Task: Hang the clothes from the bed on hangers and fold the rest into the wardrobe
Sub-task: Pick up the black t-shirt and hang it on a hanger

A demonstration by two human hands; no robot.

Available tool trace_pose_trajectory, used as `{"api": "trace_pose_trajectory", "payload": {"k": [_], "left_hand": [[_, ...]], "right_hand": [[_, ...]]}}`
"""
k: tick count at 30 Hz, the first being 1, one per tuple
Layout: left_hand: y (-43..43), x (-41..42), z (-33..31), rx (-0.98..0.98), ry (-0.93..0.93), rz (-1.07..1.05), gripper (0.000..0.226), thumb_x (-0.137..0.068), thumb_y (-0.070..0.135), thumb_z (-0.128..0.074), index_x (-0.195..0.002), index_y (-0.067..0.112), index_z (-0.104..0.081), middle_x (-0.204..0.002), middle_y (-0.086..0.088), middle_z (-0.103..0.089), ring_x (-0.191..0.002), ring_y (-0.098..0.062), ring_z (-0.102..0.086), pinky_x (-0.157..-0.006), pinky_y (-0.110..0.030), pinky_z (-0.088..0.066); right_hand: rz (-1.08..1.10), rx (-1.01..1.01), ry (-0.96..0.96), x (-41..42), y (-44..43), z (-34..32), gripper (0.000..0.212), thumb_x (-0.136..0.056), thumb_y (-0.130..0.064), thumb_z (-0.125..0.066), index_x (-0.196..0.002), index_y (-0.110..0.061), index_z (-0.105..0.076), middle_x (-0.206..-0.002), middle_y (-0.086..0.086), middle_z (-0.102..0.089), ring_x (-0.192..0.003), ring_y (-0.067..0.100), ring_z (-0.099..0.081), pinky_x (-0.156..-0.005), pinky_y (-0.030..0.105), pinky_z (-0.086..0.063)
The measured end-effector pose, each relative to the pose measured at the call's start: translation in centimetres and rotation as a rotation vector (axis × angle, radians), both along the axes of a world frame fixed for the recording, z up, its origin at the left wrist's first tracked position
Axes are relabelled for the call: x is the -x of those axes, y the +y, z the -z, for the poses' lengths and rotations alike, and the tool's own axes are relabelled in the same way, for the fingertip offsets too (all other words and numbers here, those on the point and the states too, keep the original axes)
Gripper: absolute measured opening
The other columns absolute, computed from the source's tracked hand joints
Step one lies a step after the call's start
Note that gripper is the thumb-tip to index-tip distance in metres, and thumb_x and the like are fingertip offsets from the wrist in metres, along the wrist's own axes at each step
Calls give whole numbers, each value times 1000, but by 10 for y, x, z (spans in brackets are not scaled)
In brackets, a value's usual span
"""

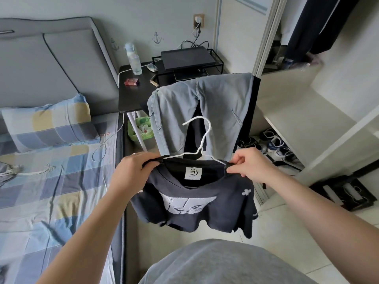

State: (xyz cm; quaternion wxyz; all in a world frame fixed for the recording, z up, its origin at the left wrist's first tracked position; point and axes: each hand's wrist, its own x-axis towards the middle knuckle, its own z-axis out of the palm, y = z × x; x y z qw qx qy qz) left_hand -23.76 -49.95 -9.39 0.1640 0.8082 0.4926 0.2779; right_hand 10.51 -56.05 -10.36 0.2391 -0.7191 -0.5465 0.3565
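Note:
A dark T-shirt [207, 210] with a white print and a white neck label hangs in front of me on a white wire hanger [202, 138]. The hanger's hook sticks up above the collar. My left hand [133, 171] pinches the shirt's left shoulder at the collar. My right hand [250, 162] pinches the right shoulder over the hanger's arm. Light blue jeans [215, 111] are draped over a dark chair back just behind the shirt. The bed [51, 181] with checked sheets lies at the left. The open wardrobe [307, 111] with white shelves stands at the right.
A black bedside table [135, 95] holds a bottle, a red box and a wire rack with a laptop. A green bin [141, 128] sits under it. Shoes [274, 144] lie on the wardrobe floor. A checked pillow [51, 124] rests at the bed's head. A dark garment [315, 25] hangs inside the wardrobe.

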Motion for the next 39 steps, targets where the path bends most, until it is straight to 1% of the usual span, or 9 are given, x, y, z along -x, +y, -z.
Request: {"api": "trace_pose_trajectory", "payload": {"k": [4, 7, 11, 15, 25, 29, 33, 36, 39], "left_hand": [[2, -9, -3, 50, -52, -56, 17, -92, 14, -69, -105, 25, -75, -91, 20, -69, -88, -7, -64, -78, -19, -46], [0, -15, -12, 0, -123, -73, 17, -93, 10, -69, -101, 23, -74, -85, 29, -65, -81, 1, -61, -76, -12, -46], [-7, -19, -23, 6, -259, -70, 27, -92, 9, -69, -97, 36, -69, -88, 38, -65, -75, 11, -58, -68, -2, -40], [-8, -24, -26, -42, -302, -81, 28, -92, 7, -69, -98, 35, -70, -89, 32, -67, -88, -1, -63, -76, -4, -42], [0, -39, -25, -101, -276, -65, 19, -90, 3, -70, -104, 15, -76, -96, 13, -69, -99, -18, -65, -90, -14, -46], [5, -45, -25, -107, -281, -73, 18, -91, 4, -70, -103, 14, -76, -95, 12, -70, -99, -20, -64, -90, -20, -47], [11, -54, -25, -134, -282, -76, 17, -89, 1, -71, -102, 11, -76, -94, 10, -69, -97, -22, -65, -91, -15, -45], [15, -63, -22, -131, -260, -50, 17, -89, 2, -71, -103, 11, -76, -96, 9, -70, -98, -20, -65, -94, -26, -47], [22, -66, -18, -112, -252, -40, 18, -89, 3, -71, -103, 13, -76, -96, 10, -70, -98, -17, -63, -93, -17, -45]], "right_hand": [[118, -331, -283, 11, -6, -8, 27, -78, -27, -83, -72, -27, -57, -74, -11, -58, -70, 11, -59, -64, 30, -46], [113, -490, -263, 14, -12, -16, 26, -79, -25, -82, -78, -25, -57, -73, -9, -57, -68, 11, -56, -66, 29, -46], [-3, -413, -61, 0, -17, -31, 17, -78, -22, -83, -87, -17, -69, -80, -8, -62, -73, 8, -59, -70, 14, -47], [-101, -390, 9, -21, -22, -40, 12, -90, -10, -70, -95, -19, -76, -100, -11, -66, -94, 3, -64, -82, 16, -47], [-136, -120, 47, -59, -26, -37, 33, -82, -13, -79, -77, -46, -76, -81, -12, -76, -73, -1, -69, -69, 11, -48], [-99, -17, -68, -80, -24, -27, 19, -83, -19, -79, -82, -38, -73, -79, -6, -75, -68, 14, -69, -75, 36, -54], [32, -65, -189, -86, -25, -13, 18, -84, -23, -76, -75, -35, -66, -64, -6, -68, -42, 12, -59, -54, 32, -50], [129, -198, -446, -85, -23, -10, 24, -82, -30, -77, -69, -24, -58, -60, -4, -63, -51, 12, -56, -55, 33, -49], [58, -244, -461, -91, -25, -12, 36, -81, -25, -79, -62, -30, -49, -65, -7, -56, -59, 16, -54, -58, 35, -47]]}}
